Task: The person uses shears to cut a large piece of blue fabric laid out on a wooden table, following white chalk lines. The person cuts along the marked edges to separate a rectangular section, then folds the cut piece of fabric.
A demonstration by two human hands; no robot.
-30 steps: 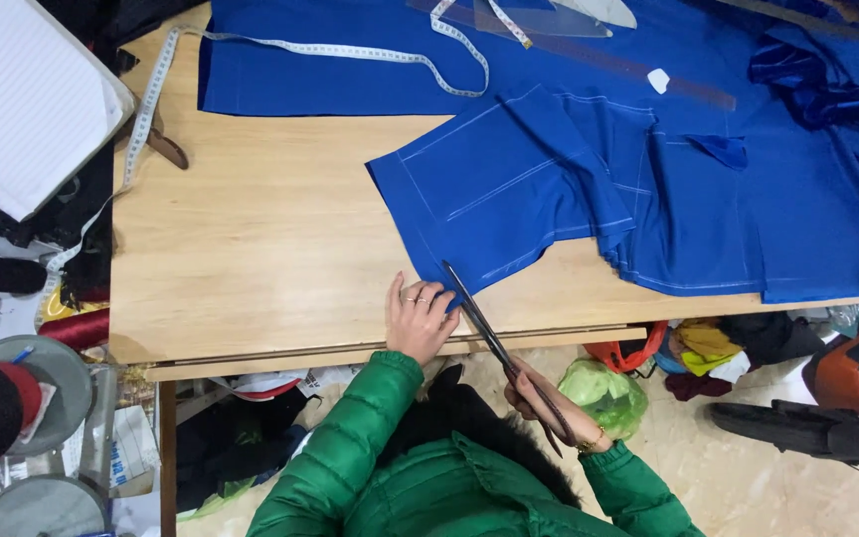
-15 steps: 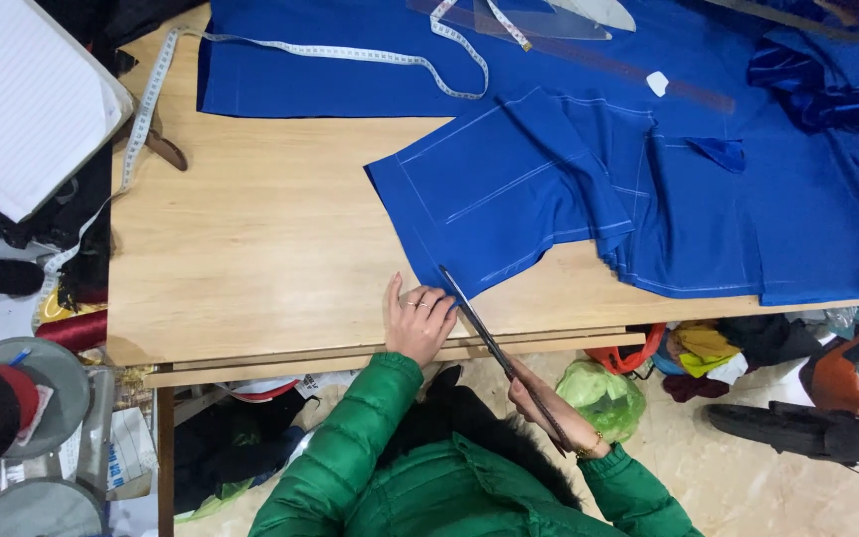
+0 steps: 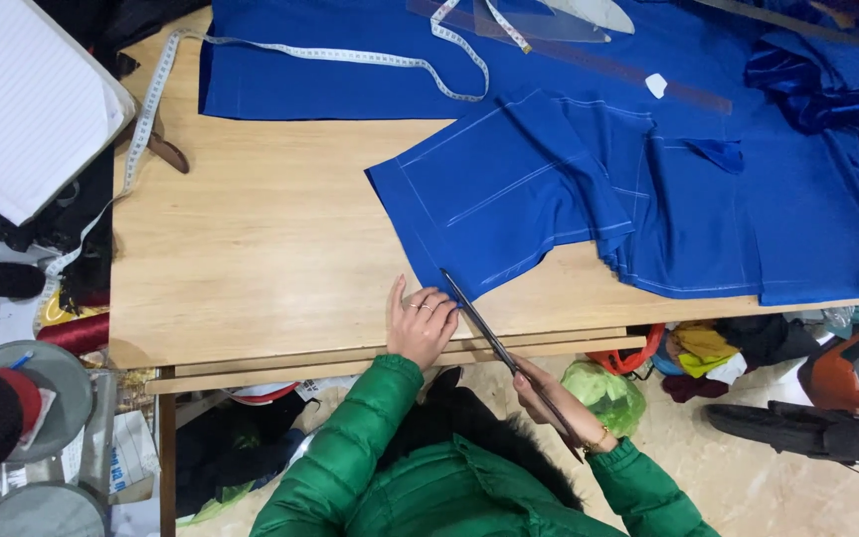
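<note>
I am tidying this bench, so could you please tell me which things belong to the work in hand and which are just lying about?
In hand:
- long dark scissors, held by the right hand
- blue stitched fabric piece
- left hand, flat on the wooden table

Lying about:
- white measuring tape
- clear plastic ruler
- small white chalk piece

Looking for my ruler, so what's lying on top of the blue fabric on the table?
On the blue fabric: a white measuring tape, a long clear ruler, a white chalk piece. Anything beneath the folds is hidden.
</note>
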